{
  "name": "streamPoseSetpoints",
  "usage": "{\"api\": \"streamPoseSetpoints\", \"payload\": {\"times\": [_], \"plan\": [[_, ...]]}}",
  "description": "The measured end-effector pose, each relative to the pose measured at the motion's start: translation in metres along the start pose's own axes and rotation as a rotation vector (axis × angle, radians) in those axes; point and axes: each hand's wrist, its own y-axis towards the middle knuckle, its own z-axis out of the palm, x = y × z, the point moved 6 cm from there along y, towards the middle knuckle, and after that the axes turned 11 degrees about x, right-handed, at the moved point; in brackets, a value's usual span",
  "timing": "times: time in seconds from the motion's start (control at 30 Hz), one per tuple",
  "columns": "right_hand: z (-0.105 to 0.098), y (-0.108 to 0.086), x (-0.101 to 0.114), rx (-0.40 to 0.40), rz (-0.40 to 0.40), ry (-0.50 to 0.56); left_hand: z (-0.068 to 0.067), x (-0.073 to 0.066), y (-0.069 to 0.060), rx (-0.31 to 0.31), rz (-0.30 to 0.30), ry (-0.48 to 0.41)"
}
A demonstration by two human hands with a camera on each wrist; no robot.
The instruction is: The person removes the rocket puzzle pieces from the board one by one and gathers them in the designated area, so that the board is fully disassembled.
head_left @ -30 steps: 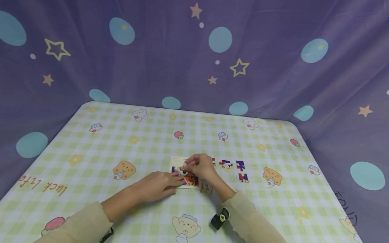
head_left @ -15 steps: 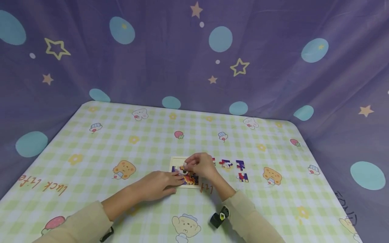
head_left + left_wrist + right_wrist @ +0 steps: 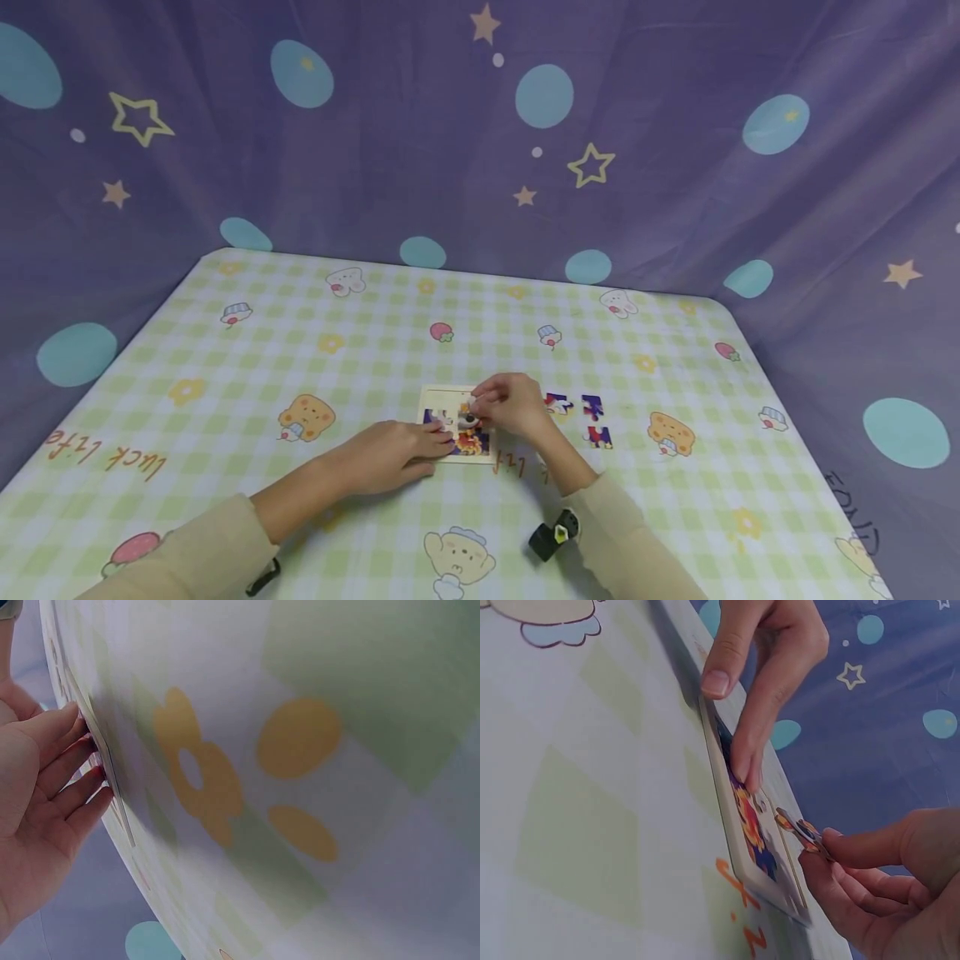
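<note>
Low in the middle of the head view lies a small pale wooden puzzle tray (image 3: 429, 390), its lower part filled with purple and orange pieces. My left hand (image 3: 390, 457) lies at the tray's left side, fingertips pressing on the pieces, as the right wrist view also shows. Over the tray's right half, my right hand (image 3: 517, 406) pinches a jigsaw piece (image 3: 804, 834) between thumb and fingers. That piece is tilted and held just above the tray in the right wrist view. In the left wrist view the left fingers (image 3: 79, 761) extend across the tray's edge.
To the right of the tray are loose jigsaw pieces: one white and red (image 3: 557, 404), one purple (image 3: 592, 407), one red and blue (image 3: 599, 437). A green checked cloth (image 3: 360, 533) covers the table. A purple curtain (image 3: 450, 150) hangs behind.
My right hand has shifted slightly right with its piece, uncovering more of the tray's middle. It now covers the red piece seen beside it earlier. My left hand has stayed put.
</note>
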Motion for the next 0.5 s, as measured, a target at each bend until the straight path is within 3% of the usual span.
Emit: {"api": "streamPoseSetpoints", "payload": {"times": [0.5], "plan": [[-0.02,-0.015,-0.027,-0.034,0.075,0.048,0.001,0.002,0.0,0.014,-0.016,-0.011]]}}
